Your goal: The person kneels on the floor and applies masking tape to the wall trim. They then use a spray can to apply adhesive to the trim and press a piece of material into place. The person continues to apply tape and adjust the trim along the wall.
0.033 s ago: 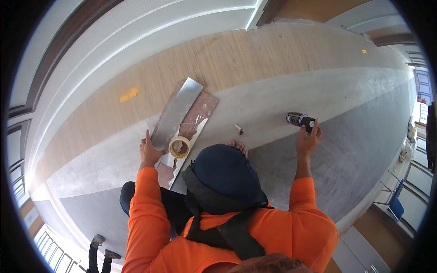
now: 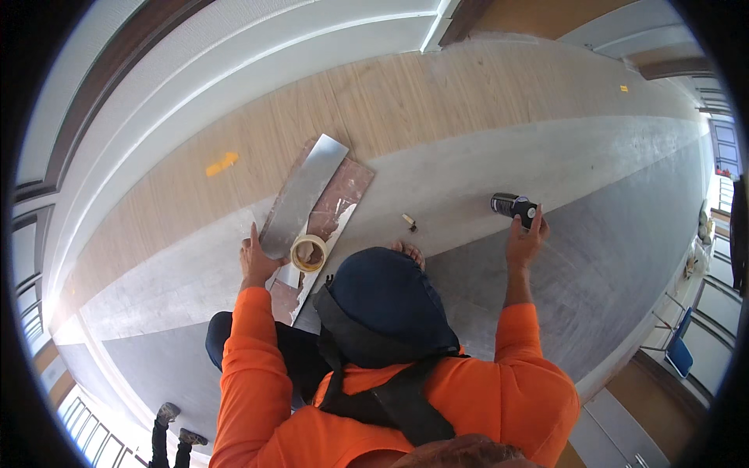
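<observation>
My left hand (image 2: 254, 262) lies flat on the floor, fingers pointing away from me, its thumb side against the near end of a long grey plank (image 2: 304, 191). A roll of tan tape (image 2: 309, 253) sits just right of that hand, on a strip of reddish-brown and white backing (image 2: 343, 195). My right hand (image 2: 526, 239) reaches out to the right, fingers on the black end of a dark cylindrical can (image 2: 509, 205) lying on the floor. Both arms wear orange sleeves. A dark blue cap (image 2: 388, 300) hides what lies directly before me.
The floor runs in bands of wood-look planks (image 2: 406, 101), pale grey (image 2: 468, 168) and darker grey (image 2: 608, 257). A small dark object (image 2: 409, 222) lies between my hands. An orange mark (image 2: 221, 164) sits on the wood at left. White wall trim (image 2: 257, 54) runs along the far side.
</observation>
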Tool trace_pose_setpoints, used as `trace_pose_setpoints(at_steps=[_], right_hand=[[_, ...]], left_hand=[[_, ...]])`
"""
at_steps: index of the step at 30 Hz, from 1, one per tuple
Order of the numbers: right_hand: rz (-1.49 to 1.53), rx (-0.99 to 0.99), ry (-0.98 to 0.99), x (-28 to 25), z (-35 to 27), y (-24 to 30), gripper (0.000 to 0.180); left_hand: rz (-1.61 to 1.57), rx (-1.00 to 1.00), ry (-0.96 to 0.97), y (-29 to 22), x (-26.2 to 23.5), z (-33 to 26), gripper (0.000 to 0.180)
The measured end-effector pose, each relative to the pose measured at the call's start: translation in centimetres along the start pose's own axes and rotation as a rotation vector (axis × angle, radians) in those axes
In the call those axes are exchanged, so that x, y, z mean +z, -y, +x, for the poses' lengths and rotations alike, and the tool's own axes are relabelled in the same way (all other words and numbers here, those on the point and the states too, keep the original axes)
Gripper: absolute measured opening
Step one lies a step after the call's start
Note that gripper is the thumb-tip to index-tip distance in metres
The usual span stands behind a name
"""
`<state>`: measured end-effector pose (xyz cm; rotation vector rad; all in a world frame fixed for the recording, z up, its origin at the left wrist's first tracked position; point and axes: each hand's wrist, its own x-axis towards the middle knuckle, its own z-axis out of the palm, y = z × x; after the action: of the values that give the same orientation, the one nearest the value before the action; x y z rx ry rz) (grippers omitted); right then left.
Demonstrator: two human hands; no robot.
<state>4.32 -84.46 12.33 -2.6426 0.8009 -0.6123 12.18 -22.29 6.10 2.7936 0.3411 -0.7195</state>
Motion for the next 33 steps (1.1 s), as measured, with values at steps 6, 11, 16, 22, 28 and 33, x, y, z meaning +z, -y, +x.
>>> trace_pose_setpoints(at_steps=[6, 11, 16, 22, 28, 33], right_hand=[[-0.013, -0.041, 0.01, 1.3, -0.3, 1.5, 0.066], [0.138, 0.151, 0.045, 3.2, -0.7, 4.8, 0.068], [0.104, 0.136, 0.004, 4.3, -1.3, 3.3, 0.081], [-0.138, -0.175, -0.199, 2.8, -3.6, 10.7, 0.075], [0.372, 0.135, 1.087, 12.9, -13.3, 20.8, 0.029], [0.435, 0.275, 1.695, 13.0, -17.5, 17.9, 0.028]], left_hand=[[-0.021, -0.006, 0.058, -0.1, -0.8, 0.2, 0.146], [-0.094, 0.052, 0.071, 0.5, -1.1, 0.6, 0.141], [-0.091, 0.066, 0.077, 0.2, -1.3, 0.4, 0.142], [-0.151, 0.001, 0.087, 0.9, -1.2, -0.4, 0.14], [-0.111, 0.017, 0.094, 0.9, 0.2, -0.1, 0.133], [-0.142, 0.107, 0.073, 1.0, 0.9, 0.0, 0.126]])
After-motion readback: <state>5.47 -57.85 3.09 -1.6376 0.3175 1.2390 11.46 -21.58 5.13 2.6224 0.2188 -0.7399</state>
